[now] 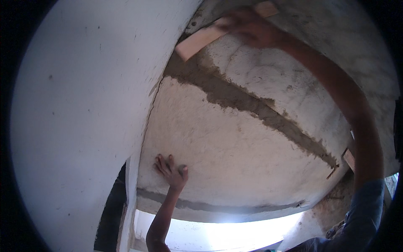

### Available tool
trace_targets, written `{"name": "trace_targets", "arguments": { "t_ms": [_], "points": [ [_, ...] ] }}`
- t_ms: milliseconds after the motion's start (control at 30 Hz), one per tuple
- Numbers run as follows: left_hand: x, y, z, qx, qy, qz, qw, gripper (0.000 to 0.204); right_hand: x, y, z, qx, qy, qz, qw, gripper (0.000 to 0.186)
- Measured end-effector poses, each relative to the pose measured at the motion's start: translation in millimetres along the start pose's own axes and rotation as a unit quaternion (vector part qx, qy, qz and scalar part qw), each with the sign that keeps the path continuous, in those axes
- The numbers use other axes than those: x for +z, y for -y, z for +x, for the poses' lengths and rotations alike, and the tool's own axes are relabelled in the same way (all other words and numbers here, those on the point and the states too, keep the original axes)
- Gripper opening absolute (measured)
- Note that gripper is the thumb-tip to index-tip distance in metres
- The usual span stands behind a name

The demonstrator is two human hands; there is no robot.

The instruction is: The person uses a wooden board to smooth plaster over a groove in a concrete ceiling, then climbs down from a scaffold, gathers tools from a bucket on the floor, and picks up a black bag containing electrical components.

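Probably light and stiff, the far board [199, 42] suits a grip near mid-length, where the right hand [251, 29] clasps it. The left hand [173, 173], empty, spreads against near-left plaster [226, 155].

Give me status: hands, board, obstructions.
Right hand gripping board. Left hand empty, spread over pale plaster. Board at upper end of dark strip; white wall close by its left end.

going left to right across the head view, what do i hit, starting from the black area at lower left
Black area → spread left hand → right hand, gripping a pale board → blue-grey sleeve
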State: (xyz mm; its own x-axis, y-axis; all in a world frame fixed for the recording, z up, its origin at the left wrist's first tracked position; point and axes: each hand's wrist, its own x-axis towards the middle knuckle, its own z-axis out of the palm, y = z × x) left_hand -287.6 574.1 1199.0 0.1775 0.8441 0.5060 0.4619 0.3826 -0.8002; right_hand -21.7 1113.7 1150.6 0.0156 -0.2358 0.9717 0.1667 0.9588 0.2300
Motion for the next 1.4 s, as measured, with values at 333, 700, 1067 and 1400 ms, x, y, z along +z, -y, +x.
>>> {"name": "trace_targets", "arguments": {
  "t_ms": [333, 700, 1067, 1400],
  "points": [
    [5.8, 1.0, 0.3, 0.011, -0.028, 0.005, 1.0, 0.073, 14.3, 93.7, 13.8, 0.033, 0.058, 0.068, 0.995, 0.064],
    [8.6, 0.4, 3.7, 0.012, -0.038, -0.004, 0.999, 0.071, -0.5, 67.8, -62.2, 0.252, -0.08, -0.004, 0.964, 0.054],
    [4.5, -2.5, 4.0, 0.011, -0.027, 0.011, 1.0, 0.072, 8.2, 47.5, -53.9, 0.348, -0.189, -0.077, 0.915, 0.049],
    [6.8, -5.3, 6.3, 0.0, -0.034, 0.005, 0.999, 0.069, -6.2, 258.3, -156.9, 0.075, 0.172, 0.122, 0.975, 0.068]
  ]
}}
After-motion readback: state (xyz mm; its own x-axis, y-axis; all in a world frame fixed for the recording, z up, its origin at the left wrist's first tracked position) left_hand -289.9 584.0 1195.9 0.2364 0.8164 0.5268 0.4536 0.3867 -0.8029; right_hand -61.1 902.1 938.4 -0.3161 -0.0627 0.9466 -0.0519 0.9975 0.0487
